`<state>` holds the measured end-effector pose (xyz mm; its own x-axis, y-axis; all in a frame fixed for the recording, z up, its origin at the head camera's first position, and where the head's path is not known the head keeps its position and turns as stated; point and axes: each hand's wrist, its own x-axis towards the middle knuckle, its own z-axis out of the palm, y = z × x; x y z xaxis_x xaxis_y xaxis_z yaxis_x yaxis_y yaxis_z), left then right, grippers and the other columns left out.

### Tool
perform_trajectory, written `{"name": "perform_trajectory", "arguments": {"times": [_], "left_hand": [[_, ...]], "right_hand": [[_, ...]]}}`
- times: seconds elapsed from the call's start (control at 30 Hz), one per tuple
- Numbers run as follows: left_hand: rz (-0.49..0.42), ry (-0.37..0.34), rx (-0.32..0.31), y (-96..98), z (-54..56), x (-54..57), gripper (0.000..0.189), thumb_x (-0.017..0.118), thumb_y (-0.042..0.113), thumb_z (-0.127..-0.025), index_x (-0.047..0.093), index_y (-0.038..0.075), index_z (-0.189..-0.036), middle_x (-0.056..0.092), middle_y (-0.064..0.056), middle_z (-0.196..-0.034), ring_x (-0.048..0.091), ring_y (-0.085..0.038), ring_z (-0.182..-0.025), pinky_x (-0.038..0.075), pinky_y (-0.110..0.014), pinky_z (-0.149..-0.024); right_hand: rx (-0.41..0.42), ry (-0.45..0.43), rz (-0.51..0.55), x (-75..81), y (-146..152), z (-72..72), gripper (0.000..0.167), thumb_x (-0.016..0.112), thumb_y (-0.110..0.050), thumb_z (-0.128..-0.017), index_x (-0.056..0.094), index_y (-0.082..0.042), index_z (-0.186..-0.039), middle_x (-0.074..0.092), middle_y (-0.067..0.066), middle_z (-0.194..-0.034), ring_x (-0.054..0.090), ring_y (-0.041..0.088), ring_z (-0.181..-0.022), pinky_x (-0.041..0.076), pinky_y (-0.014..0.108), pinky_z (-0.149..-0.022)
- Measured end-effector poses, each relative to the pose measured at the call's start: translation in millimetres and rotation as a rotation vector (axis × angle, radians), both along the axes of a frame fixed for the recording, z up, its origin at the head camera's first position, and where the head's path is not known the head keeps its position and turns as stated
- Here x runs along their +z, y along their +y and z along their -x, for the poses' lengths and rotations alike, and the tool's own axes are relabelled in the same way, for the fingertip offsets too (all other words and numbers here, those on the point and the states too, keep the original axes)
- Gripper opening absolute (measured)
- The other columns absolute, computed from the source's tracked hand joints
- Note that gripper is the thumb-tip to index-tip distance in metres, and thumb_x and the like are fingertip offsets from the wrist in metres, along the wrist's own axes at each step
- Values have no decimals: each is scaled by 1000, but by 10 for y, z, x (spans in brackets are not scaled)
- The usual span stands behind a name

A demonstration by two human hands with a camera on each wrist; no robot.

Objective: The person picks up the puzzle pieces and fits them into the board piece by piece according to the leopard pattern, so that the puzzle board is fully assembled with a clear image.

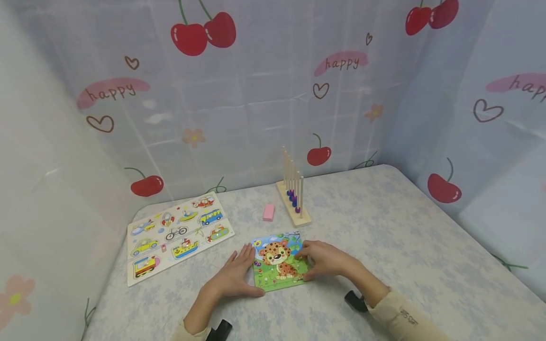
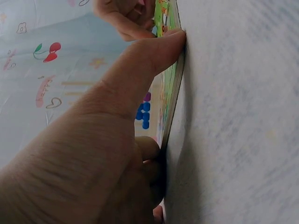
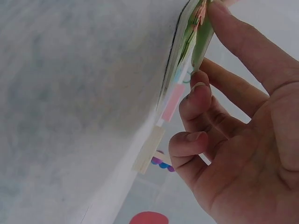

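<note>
A square leopard jigsaw puzzle (image 1: 271, 280) with a blue and green background lies flat on the table in the head view. My left hand (image 1: 232, 276) rests at its lower left corner, fingers stretched along the left side and thumb at the near edge. In the left wrist view the thumb (image 2: 161, 51) presses the board's edge. My right hand (image 1: 326, 259) is over the puzzle's right side. Its thumb and index finger pinch a thin green puzzle piece (image 3: 202, 42), which stands tilted above the board in the right wrist view. The other fingers are loosely bent.
A wooden board with vehicle pictures (image 1: 166, 261) lies at the left. Behind the puzzle are a pink block (image 1: 268, 212) and a wooden peg stand (image 1: 302, 220) with blue and purple beads. Patterned curtains (image 1: 256, 94) enclose the table's back and sides.
</note>
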<state>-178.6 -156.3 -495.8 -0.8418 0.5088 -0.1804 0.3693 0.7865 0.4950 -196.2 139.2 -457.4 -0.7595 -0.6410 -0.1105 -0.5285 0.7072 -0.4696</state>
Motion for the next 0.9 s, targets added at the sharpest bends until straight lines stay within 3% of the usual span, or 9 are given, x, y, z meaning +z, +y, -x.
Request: {"name": "perform_trajectory", "arguments": {"times": [0.17, 0.67, 0.9], "left_hand": [[-3, -3, 0, -2, 10, -12, 122, 76, 63, -68, 18, -1, -154, 7, -18, -164, 6, -31, -153, 8, -54, -124], [1, -16, 5, 6, 29, -30, 124, 75, 66, -68, 17, -1, -154, 5, -18, -164, 5, -31, -153, 7, -54, -124], [0, -23, -3, 41, 5, -31, 123, 75, 66, -68, 17, -1, -154, 5, -17, -164, 5, -31, -153, 7, -55, -124]], "right_hand": [[-3, -13, -10, -5, -27, 6, 50, 86, -27, -73, 71, -10, -118, 58, -5, -93, 45, 6, -73, 40, 21, -63], [-30, -35, -11, -55, -18, 43, 52, 87, -28, -70, 71, -12, -116, 59, -7, -92, 50, 7, -78, 45, 24, -68], [-50, -15, 3, -53, 30, 31, 41, 86, -28, -71, 73, -15, -107, 62, -8, -90, 53, 9, -79, 44, 24, -68]]}}
